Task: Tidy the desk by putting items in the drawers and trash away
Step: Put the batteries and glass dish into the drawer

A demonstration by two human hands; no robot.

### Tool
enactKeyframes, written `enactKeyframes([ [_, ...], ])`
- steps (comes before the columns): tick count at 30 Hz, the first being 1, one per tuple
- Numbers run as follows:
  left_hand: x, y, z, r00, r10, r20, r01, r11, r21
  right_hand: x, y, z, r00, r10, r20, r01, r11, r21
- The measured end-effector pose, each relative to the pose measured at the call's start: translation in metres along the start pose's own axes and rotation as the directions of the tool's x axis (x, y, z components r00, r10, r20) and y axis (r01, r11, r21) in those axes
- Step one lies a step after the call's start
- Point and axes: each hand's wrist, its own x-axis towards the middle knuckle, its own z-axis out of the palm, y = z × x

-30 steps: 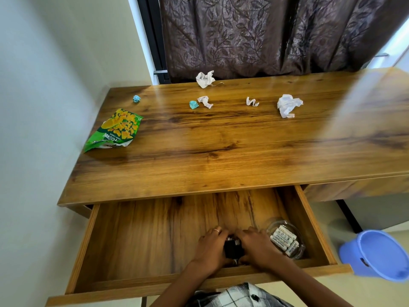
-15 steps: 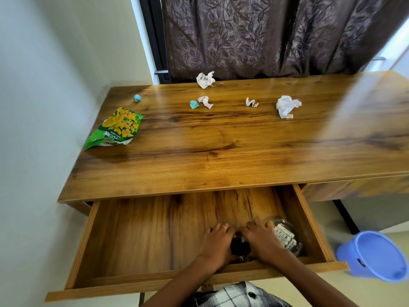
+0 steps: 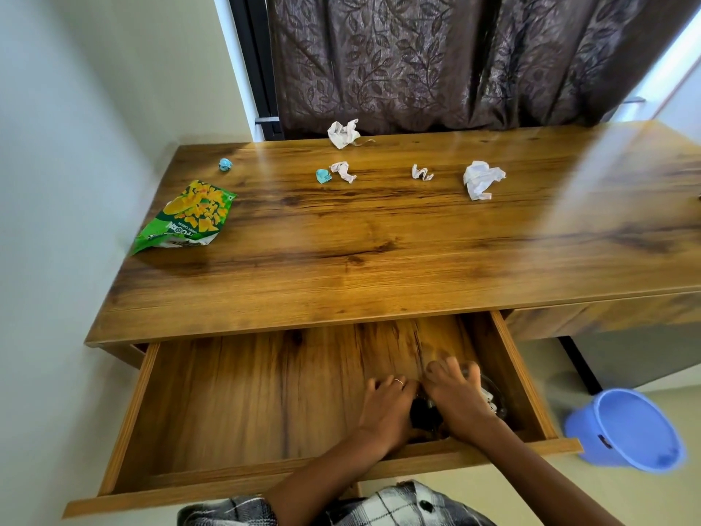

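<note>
Your left hand (image 3: 387, 406) and right hand (image 3: 457, 398) sit together around a small dark item (image 3: 421, 413) in the open drawer (image 3: 242, 396) (grip unclear, blurred). Settle it beside the clear container (image 3: 493, 402), then collect the bench (image 3: 379, 237) scraps for the blue bin (image 3: 626, 430)

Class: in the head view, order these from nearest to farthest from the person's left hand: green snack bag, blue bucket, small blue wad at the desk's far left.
From the left hand:
1. Blue bucket, on the floor, right.
2. Green snack bag, desk's left edge.
3. Small blue wad, far left corner.
</note>
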Motion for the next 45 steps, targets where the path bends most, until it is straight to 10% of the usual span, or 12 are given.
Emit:
enactKeyframes([
  [13, 0.002, 0.003, 0.002, 0.999, -0.036, -0.041, 0.033, 0.997, -0.068, -0.013, 0.013, 0.011, 0.996, 0.091, -0.025, -0.084, 0.977, 0.196],
  [22, -0.075, -0.013, -0.033, 0.991, -0.013, 0.136, 0.046, 0.968, -0.246, -0.069, 0.013, 0.023, 0.860, 0.241, -0.451, 0.021, 0.864, 0.503],
  [45, -0.053, -0.054, -0.050, 0.915, 0.021, -0.403, 0.021, 0.995, 0.100, -0.016, 0.009, 0.025, 0.858, -0.047, -0.511, 0.095, 0.993, 0.069],
])
